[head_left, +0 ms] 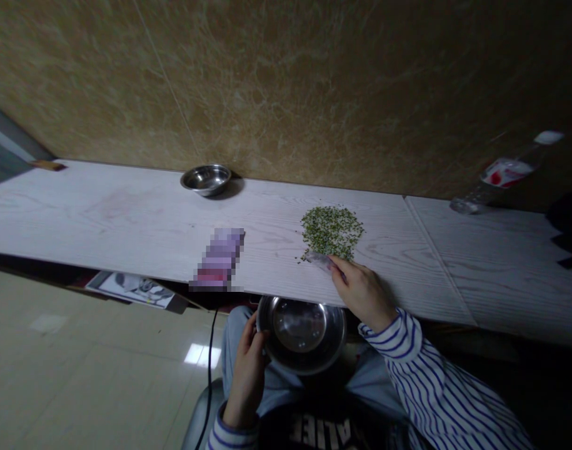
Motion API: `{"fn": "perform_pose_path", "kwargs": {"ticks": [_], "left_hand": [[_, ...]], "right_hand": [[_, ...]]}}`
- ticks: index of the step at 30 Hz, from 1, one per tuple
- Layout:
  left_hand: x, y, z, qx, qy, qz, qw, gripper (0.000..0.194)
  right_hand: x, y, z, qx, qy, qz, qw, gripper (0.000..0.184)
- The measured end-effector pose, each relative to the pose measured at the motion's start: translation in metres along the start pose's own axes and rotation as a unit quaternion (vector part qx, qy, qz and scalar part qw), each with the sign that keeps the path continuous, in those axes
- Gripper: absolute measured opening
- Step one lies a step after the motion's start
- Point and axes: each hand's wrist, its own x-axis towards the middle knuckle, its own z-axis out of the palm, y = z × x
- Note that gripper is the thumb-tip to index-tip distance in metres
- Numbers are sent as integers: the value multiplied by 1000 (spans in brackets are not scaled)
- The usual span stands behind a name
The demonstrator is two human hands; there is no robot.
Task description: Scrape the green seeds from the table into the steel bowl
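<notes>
A pile of small green beans [332, 230] lies on the pale wooden table [126, 219]. My right hand [361, 290] rests on the table at the near edge of the pile, fingers closed on a thin flat clear piece [319, 259] that touches the beans. My left hand [249, 359] grips the rim of an empty steel bowl [301, 333], held below the table's front edge over my lap.
A second steel bowl [205, 179] stands at the back by the brown wall. A blurred purple object [219, 258] lies near the front edge. A plastic bottle [504, 174] lies at the right, with a dark object [569, 226] beyond it. A black cable [209, 375] hangs down.
</notes>
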Motion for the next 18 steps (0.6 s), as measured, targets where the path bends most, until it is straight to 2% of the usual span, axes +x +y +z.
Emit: {"fn": "perform_pose_path", "kwargs": {"ticks": [8, 18], "left_hand": [[3, -5, -2, 12, 3, 3, 1000, 60], [2, -4, -2, 16, 7, 18, 1000, 57]], "right_hand": [[-1, -1, -1, 6, -16, 6, 1000, 34], [1, 4, 3, 5, 5, 7, 1000, 34]]}}
